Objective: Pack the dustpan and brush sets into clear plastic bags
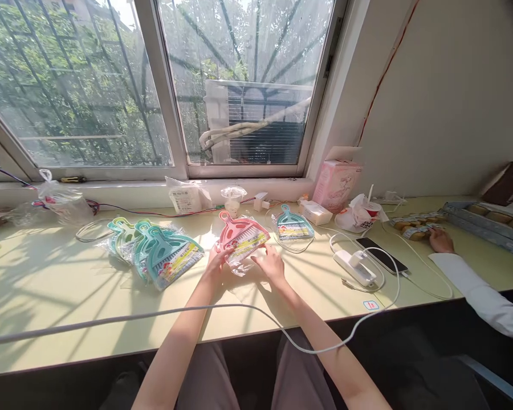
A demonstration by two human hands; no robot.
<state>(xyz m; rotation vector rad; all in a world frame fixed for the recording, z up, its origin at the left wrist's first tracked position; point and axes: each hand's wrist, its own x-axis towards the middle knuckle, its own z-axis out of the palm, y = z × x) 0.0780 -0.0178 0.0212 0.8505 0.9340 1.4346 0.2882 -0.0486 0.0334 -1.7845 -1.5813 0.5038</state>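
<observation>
A pink dustpan and brush set (239,234) in clear plastic wrap is tilted up between my hands over the table. My left hand (217,261) is closed on its lower left side. At its lower right edge, my right hand (272,264) pinches the wrap, some fingertips hidden by the pack. Left of my hands lies an overlapping pile of wrapped teal dustpan and brush sets (166,256), with a yellow-green set (123,230) at its far side. Beyond my right hand, a single teal set (291,223) lies flat on the table.
A grey cable (154,314) crosses before my forearms. To the right are a power strip (354,267), a phone (382,256) and a pink box (337,182). Another person's hand (442,240) touches wrapped items near a grey tray (483,228). A plastic cup (233,200) stands by the window.
</observation>
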